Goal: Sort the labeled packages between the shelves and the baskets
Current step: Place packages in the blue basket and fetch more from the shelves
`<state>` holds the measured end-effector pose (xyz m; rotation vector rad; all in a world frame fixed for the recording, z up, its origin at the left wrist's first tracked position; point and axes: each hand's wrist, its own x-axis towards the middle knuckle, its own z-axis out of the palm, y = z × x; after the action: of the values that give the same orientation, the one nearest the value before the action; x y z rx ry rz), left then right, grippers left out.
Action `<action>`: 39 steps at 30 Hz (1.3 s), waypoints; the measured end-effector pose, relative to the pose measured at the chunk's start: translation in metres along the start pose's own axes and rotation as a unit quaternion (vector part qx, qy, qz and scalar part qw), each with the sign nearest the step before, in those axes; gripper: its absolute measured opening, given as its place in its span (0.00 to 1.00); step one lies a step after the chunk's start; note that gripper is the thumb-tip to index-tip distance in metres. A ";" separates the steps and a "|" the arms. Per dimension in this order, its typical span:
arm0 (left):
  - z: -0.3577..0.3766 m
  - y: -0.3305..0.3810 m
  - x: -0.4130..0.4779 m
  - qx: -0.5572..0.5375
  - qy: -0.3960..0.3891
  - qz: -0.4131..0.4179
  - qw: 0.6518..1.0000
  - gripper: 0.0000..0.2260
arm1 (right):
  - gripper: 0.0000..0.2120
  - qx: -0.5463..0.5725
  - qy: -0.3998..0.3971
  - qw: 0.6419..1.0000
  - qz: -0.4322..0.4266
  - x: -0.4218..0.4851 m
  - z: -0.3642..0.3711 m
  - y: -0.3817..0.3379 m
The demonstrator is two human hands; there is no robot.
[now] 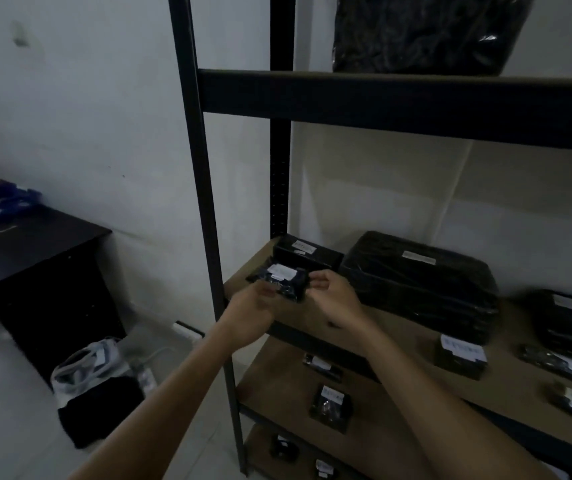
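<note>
A small black package with a white label is held over the left end of the middle wooden shelf. My left hand grips its near left side and my right hand holds its right end. Just behind it lies a black labeled box. A large black wrapped bundle with a white label sits to the right on the same shelf. More small labeled packages lie along the shelf's front, and another one rests on the shelf below.
The black metal shelf post stands just left of my hands. A big black bag fills the top shelf. A dark desk with blue items is at the left. A white basket holding dark goods sits on the floor.
</note>
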<state>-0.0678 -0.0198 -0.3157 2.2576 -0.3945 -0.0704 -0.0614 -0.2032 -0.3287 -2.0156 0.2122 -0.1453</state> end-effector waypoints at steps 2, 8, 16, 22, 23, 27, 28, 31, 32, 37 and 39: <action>-0.005 -0.006 0.034 -0.020 -0.022 0.019 0.999 0.12 | 0.18 -0.011 0.033 0.999 0.007 0.023 0.006 -0.003; -0.024 -0.029 0.121 -0.007 -0.089 0.062 0.994 0.21 | 0.18 -0.277 0.052 0.953 -0.108 0.074 0.017 -0.006; -0.012 -0.055 0.168 0.027 -0.157 0.048 0.986 0.20 | 0.28 -0.575 0.004 0.817 -0.034 0.147 0.007 -0.011; -0.002 -0.063 0.166 0.073 -0.128 0.049 0.988 0.22 | 0.33 -0.569 -0.067 0.819 0.033 0.169 0.004 -0.002; -0.001 -0.064 0.165 0.080 -0.121 0.053 0.988 0.21 | 0.32 -0.555 -0.058 0.829 0.025 0.169 0.005 -0.002; 0.002 -0.063 0.165 0.073 -0.106 0.060 0.990 0.21 | 0.33 -0.489 0.008 0.872 -0.030 0.163 0.003 -0.009; 0.002 -0.062 0.165 0.071 -0.107 0.055 0.990 0.20 | 0.34 -0.458 0.032 0.887 -0.042 0.159 0.002 -0.014; 0.004 -0.060 0.166 0.058 -0.100 0.054 0.992 0.21 | 0.36 -0.356 0.105 0.926 -0.077 0.146 -0.001 -0.028; 0.004 -0.059 0.165 0.033 -0.100 0.052 0.993 0.24 | 0.36 -0.321 0.125 0.935 -0.082 0.140 -0.003 -0.031; 0.006 -0.035 0.164 -0.300 -0.065 -0.041 0.951 0.31 | 0.37 -0.220 0.163 0.958 -0.081 0.098 -0.019 -0.042; 0.008 -0.026 0.165 -0.388 -0.077 -0.097 0.914 0.35 | 0.38 -0.208 0.170 0.960 -0.080 0.076 -0.026 -0.040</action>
<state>0.0941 -0.0602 -0.3273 1.4942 -0.1718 -0.4334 0.0113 -0.2248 -0.2806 -2.4173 0.3169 -0.5961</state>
